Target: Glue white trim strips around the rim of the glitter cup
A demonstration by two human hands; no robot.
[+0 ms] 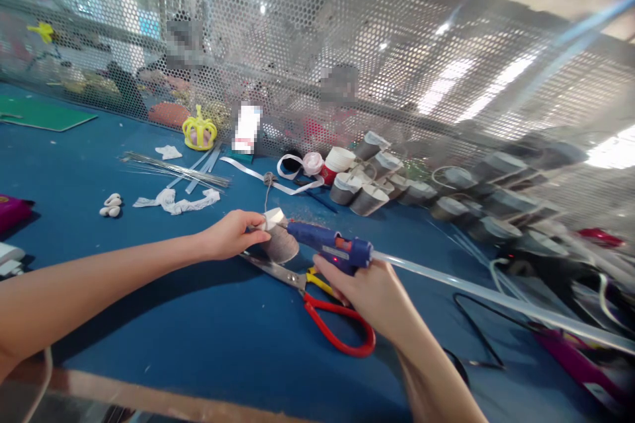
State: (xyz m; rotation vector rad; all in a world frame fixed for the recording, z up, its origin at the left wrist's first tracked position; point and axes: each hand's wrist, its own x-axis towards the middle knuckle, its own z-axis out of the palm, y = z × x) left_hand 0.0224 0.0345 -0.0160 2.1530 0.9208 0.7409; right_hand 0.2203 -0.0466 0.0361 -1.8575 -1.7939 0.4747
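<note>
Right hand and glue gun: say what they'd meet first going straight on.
Likely the grey cup held by the left hand; the glue gun in the right hand points at it, but depth is unclear.

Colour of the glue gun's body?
Dark blue: the glue gun shows best in the head view, the only one here.

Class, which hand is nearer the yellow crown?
Left. The left hand is in front of the crown, slightly right; the right hand, holding the glue gun, is farther right.
</note>
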